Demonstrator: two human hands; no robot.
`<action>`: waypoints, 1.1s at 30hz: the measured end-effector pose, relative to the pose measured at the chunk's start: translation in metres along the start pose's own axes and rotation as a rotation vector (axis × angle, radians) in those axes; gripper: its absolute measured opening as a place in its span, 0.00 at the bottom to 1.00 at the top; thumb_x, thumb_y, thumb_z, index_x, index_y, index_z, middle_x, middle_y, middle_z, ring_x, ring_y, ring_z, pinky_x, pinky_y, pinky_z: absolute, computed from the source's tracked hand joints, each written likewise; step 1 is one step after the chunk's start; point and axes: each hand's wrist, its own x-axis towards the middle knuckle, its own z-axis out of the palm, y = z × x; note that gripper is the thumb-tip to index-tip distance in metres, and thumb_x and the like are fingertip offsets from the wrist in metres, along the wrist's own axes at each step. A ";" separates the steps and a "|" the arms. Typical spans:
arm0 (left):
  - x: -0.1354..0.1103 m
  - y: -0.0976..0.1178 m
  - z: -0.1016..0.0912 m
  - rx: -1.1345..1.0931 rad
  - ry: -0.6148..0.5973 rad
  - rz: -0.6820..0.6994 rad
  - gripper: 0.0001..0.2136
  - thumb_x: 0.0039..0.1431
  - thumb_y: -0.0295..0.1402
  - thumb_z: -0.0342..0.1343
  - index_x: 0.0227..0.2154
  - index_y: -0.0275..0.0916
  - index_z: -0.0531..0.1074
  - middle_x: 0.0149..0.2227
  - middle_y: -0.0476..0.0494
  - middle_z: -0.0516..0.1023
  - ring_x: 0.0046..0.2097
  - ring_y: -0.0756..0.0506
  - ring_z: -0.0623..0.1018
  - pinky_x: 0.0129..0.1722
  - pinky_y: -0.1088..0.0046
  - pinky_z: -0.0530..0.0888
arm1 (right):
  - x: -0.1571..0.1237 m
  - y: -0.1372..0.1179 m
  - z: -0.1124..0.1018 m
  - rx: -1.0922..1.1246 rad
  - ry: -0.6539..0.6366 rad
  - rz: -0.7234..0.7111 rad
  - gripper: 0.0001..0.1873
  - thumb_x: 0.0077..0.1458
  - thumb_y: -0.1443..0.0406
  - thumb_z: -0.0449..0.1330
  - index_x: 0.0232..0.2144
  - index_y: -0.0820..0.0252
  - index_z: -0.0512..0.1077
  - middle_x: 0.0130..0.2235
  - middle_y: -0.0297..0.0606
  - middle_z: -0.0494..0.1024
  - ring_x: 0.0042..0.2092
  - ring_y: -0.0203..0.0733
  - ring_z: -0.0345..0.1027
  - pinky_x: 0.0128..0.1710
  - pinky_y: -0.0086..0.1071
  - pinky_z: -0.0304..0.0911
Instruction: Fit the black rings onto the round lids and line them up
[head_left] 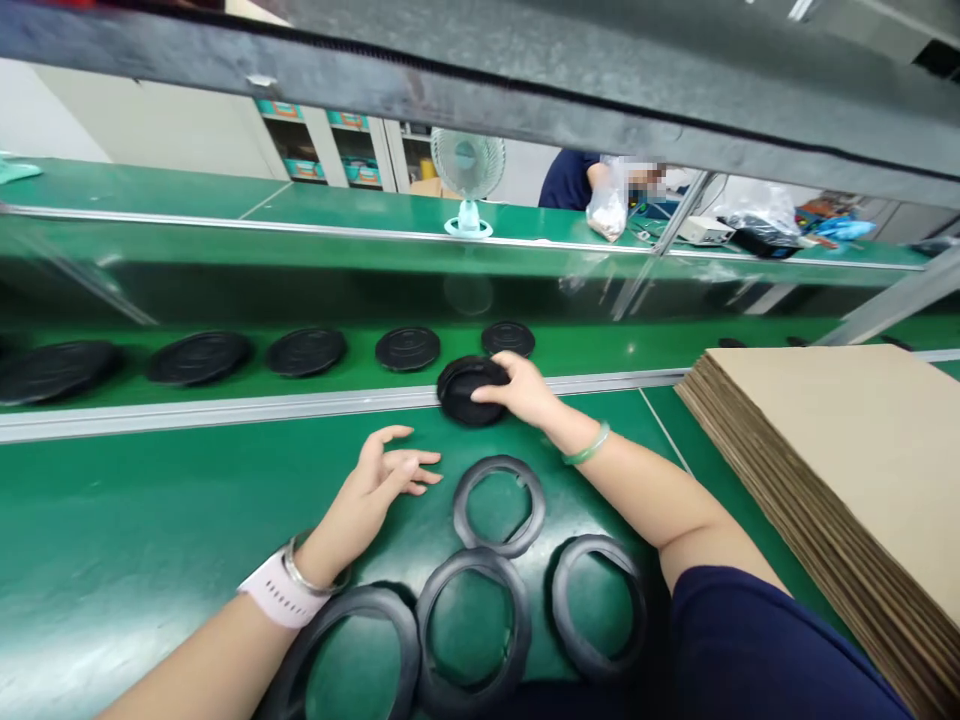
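Gripped at its right edge, a round black plastic disc [466, 392] with a raised rim is in my right hand [525, 392], thumb on its face. It is held tilted at the metal edge of the conveyor. My left hand [382, 478] is apart from it, fingers spread and holding nothing, over the green tabletop. Several black rings lie in front of me: a near ring [517, 610], a far ring [537, 500], a right ring [639, 610] and a left ring [405, 640] partly under my left wrist.
On the green conveyor belt [600, 348] sits a row of round black discs [306, 352]. A tall stack of cardboard sheets [840, 420] stands at the right. Beyond the belt are a small fan [469, 165], a plastic bag [609, 212] and another person [566, 180]. A metal beam [480, 85] crosses overhead.
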 end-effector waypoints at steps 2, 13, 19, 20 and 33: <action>-0.001 -0.001 0.000 0.015 -0.041 0.036 0.24 0.63 0.47 0.54 0.56 0.42 0.58 0.51 0.32 0.78 0.47 0.36 0.81 0.45 0.54 0.78 | 0.015 0.017 -0.043 -0.268 0.340 0.014 0.18 0.49 0.65 0.68 0.44 0.60 0.72 0.43 0.38 0.78 0.44 0.46 0.71 0.46 0.36 0.64; -0.007 0.015 0.007 0.607 -0.588 0.391 0.18 0.68 0.31 0.45 0.53 0.57 0.74 0.63 0.51 0.69 0.71 0.40 0.53 0.69 0.45 0.54 | 0.025 0.061 -0.070 -0.846 0.246 -0.050 0.13 0.64 0.64 0.55 0.41 0.57 0.80 0.44 0.44 0.81 0.47 0.50 0.71 0.47 0.39 0.60; 0.001 0.004 0.002 0.416 -0.145 0.255 0.07 0.62 0.41 0.58 0.36 0.44 0.73 0.59 0.43 0.73 0.67 0.36 0.64 0.67 0.49 0.61 | 0.024 0.064 -0.056 -0.702 0.210 -0.075 0.11 0.61 0.65 0.58 0.37 0.56 0.81 0.42 0.38 0.82 0.44 0.46 0.73 0.44 0.35 0.63; 0.002 0.003 0.000 0.336 -0.060 0.201 0.09 0.63 0.43 0.55 0.38 0.44 0.71 0.57 0.41 0.75 0.63 0.36 0.69 0.65 0.49 0.64 | 0.025 0.067 -0.059 -0.683 0.218 -0.069 0.11 0.61 0.65 0.57 0.37 0.57 0.81 0.42 0.38 0.82 0.44 0.46 0.73 0.45 0.35 0.63; 0.004 0.006 -0.001 -0.036 0.068 -0.016 0.21 0.63 0.53 0.50 0.42 0.38 0.65 0.44 0.34 0.82 0.47 0.39 0.81 0.46 0.60 0.78 | 0.032 0.085 -0.064 -0.494 0.218 -0.020 0.08 0.58 0.67 0.61 0.31 0.57 0.81 0.37 0.36 0.83 0.38 0.43 0.75 0.44 0.33 0.66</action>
